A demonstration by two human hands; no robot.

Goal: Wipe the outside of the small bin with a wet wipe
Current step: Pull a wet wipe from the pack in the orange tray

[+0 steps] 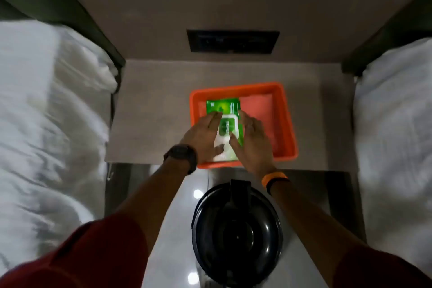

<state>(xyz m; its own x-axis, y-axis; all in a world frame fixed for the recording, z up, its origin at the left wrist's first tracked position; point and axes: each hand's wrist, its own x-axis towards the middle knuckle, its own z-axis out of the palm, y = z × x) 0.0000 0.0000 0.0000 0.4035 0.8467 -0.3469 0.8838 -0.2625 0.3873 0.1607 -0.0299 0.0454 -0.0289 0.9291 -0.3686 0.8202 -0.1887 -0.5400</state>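
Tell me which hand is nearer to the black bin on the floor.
Right, though only slightly. The right hand lies on the green wipes pack in the orange tray, more directly beyond the black bin. The left hand, also on the pack, sits further off to the side.

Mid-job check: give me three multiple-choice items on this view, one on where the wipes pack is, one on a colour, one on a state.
1. Where is the wipes pack?
A. in the tray
B. on the bed
C. on the bin lid

2. What colour is the tray?
A. blue
B. orange
C. white

3. What state is the small bin in?
A. tipped over
B. lid shut, untouched
C. held by both hands

Key: 1 A, the pack lies inside the tray walls. 2 B, its rim is orange. 3 B, the left hand and right hand are both on the pack.
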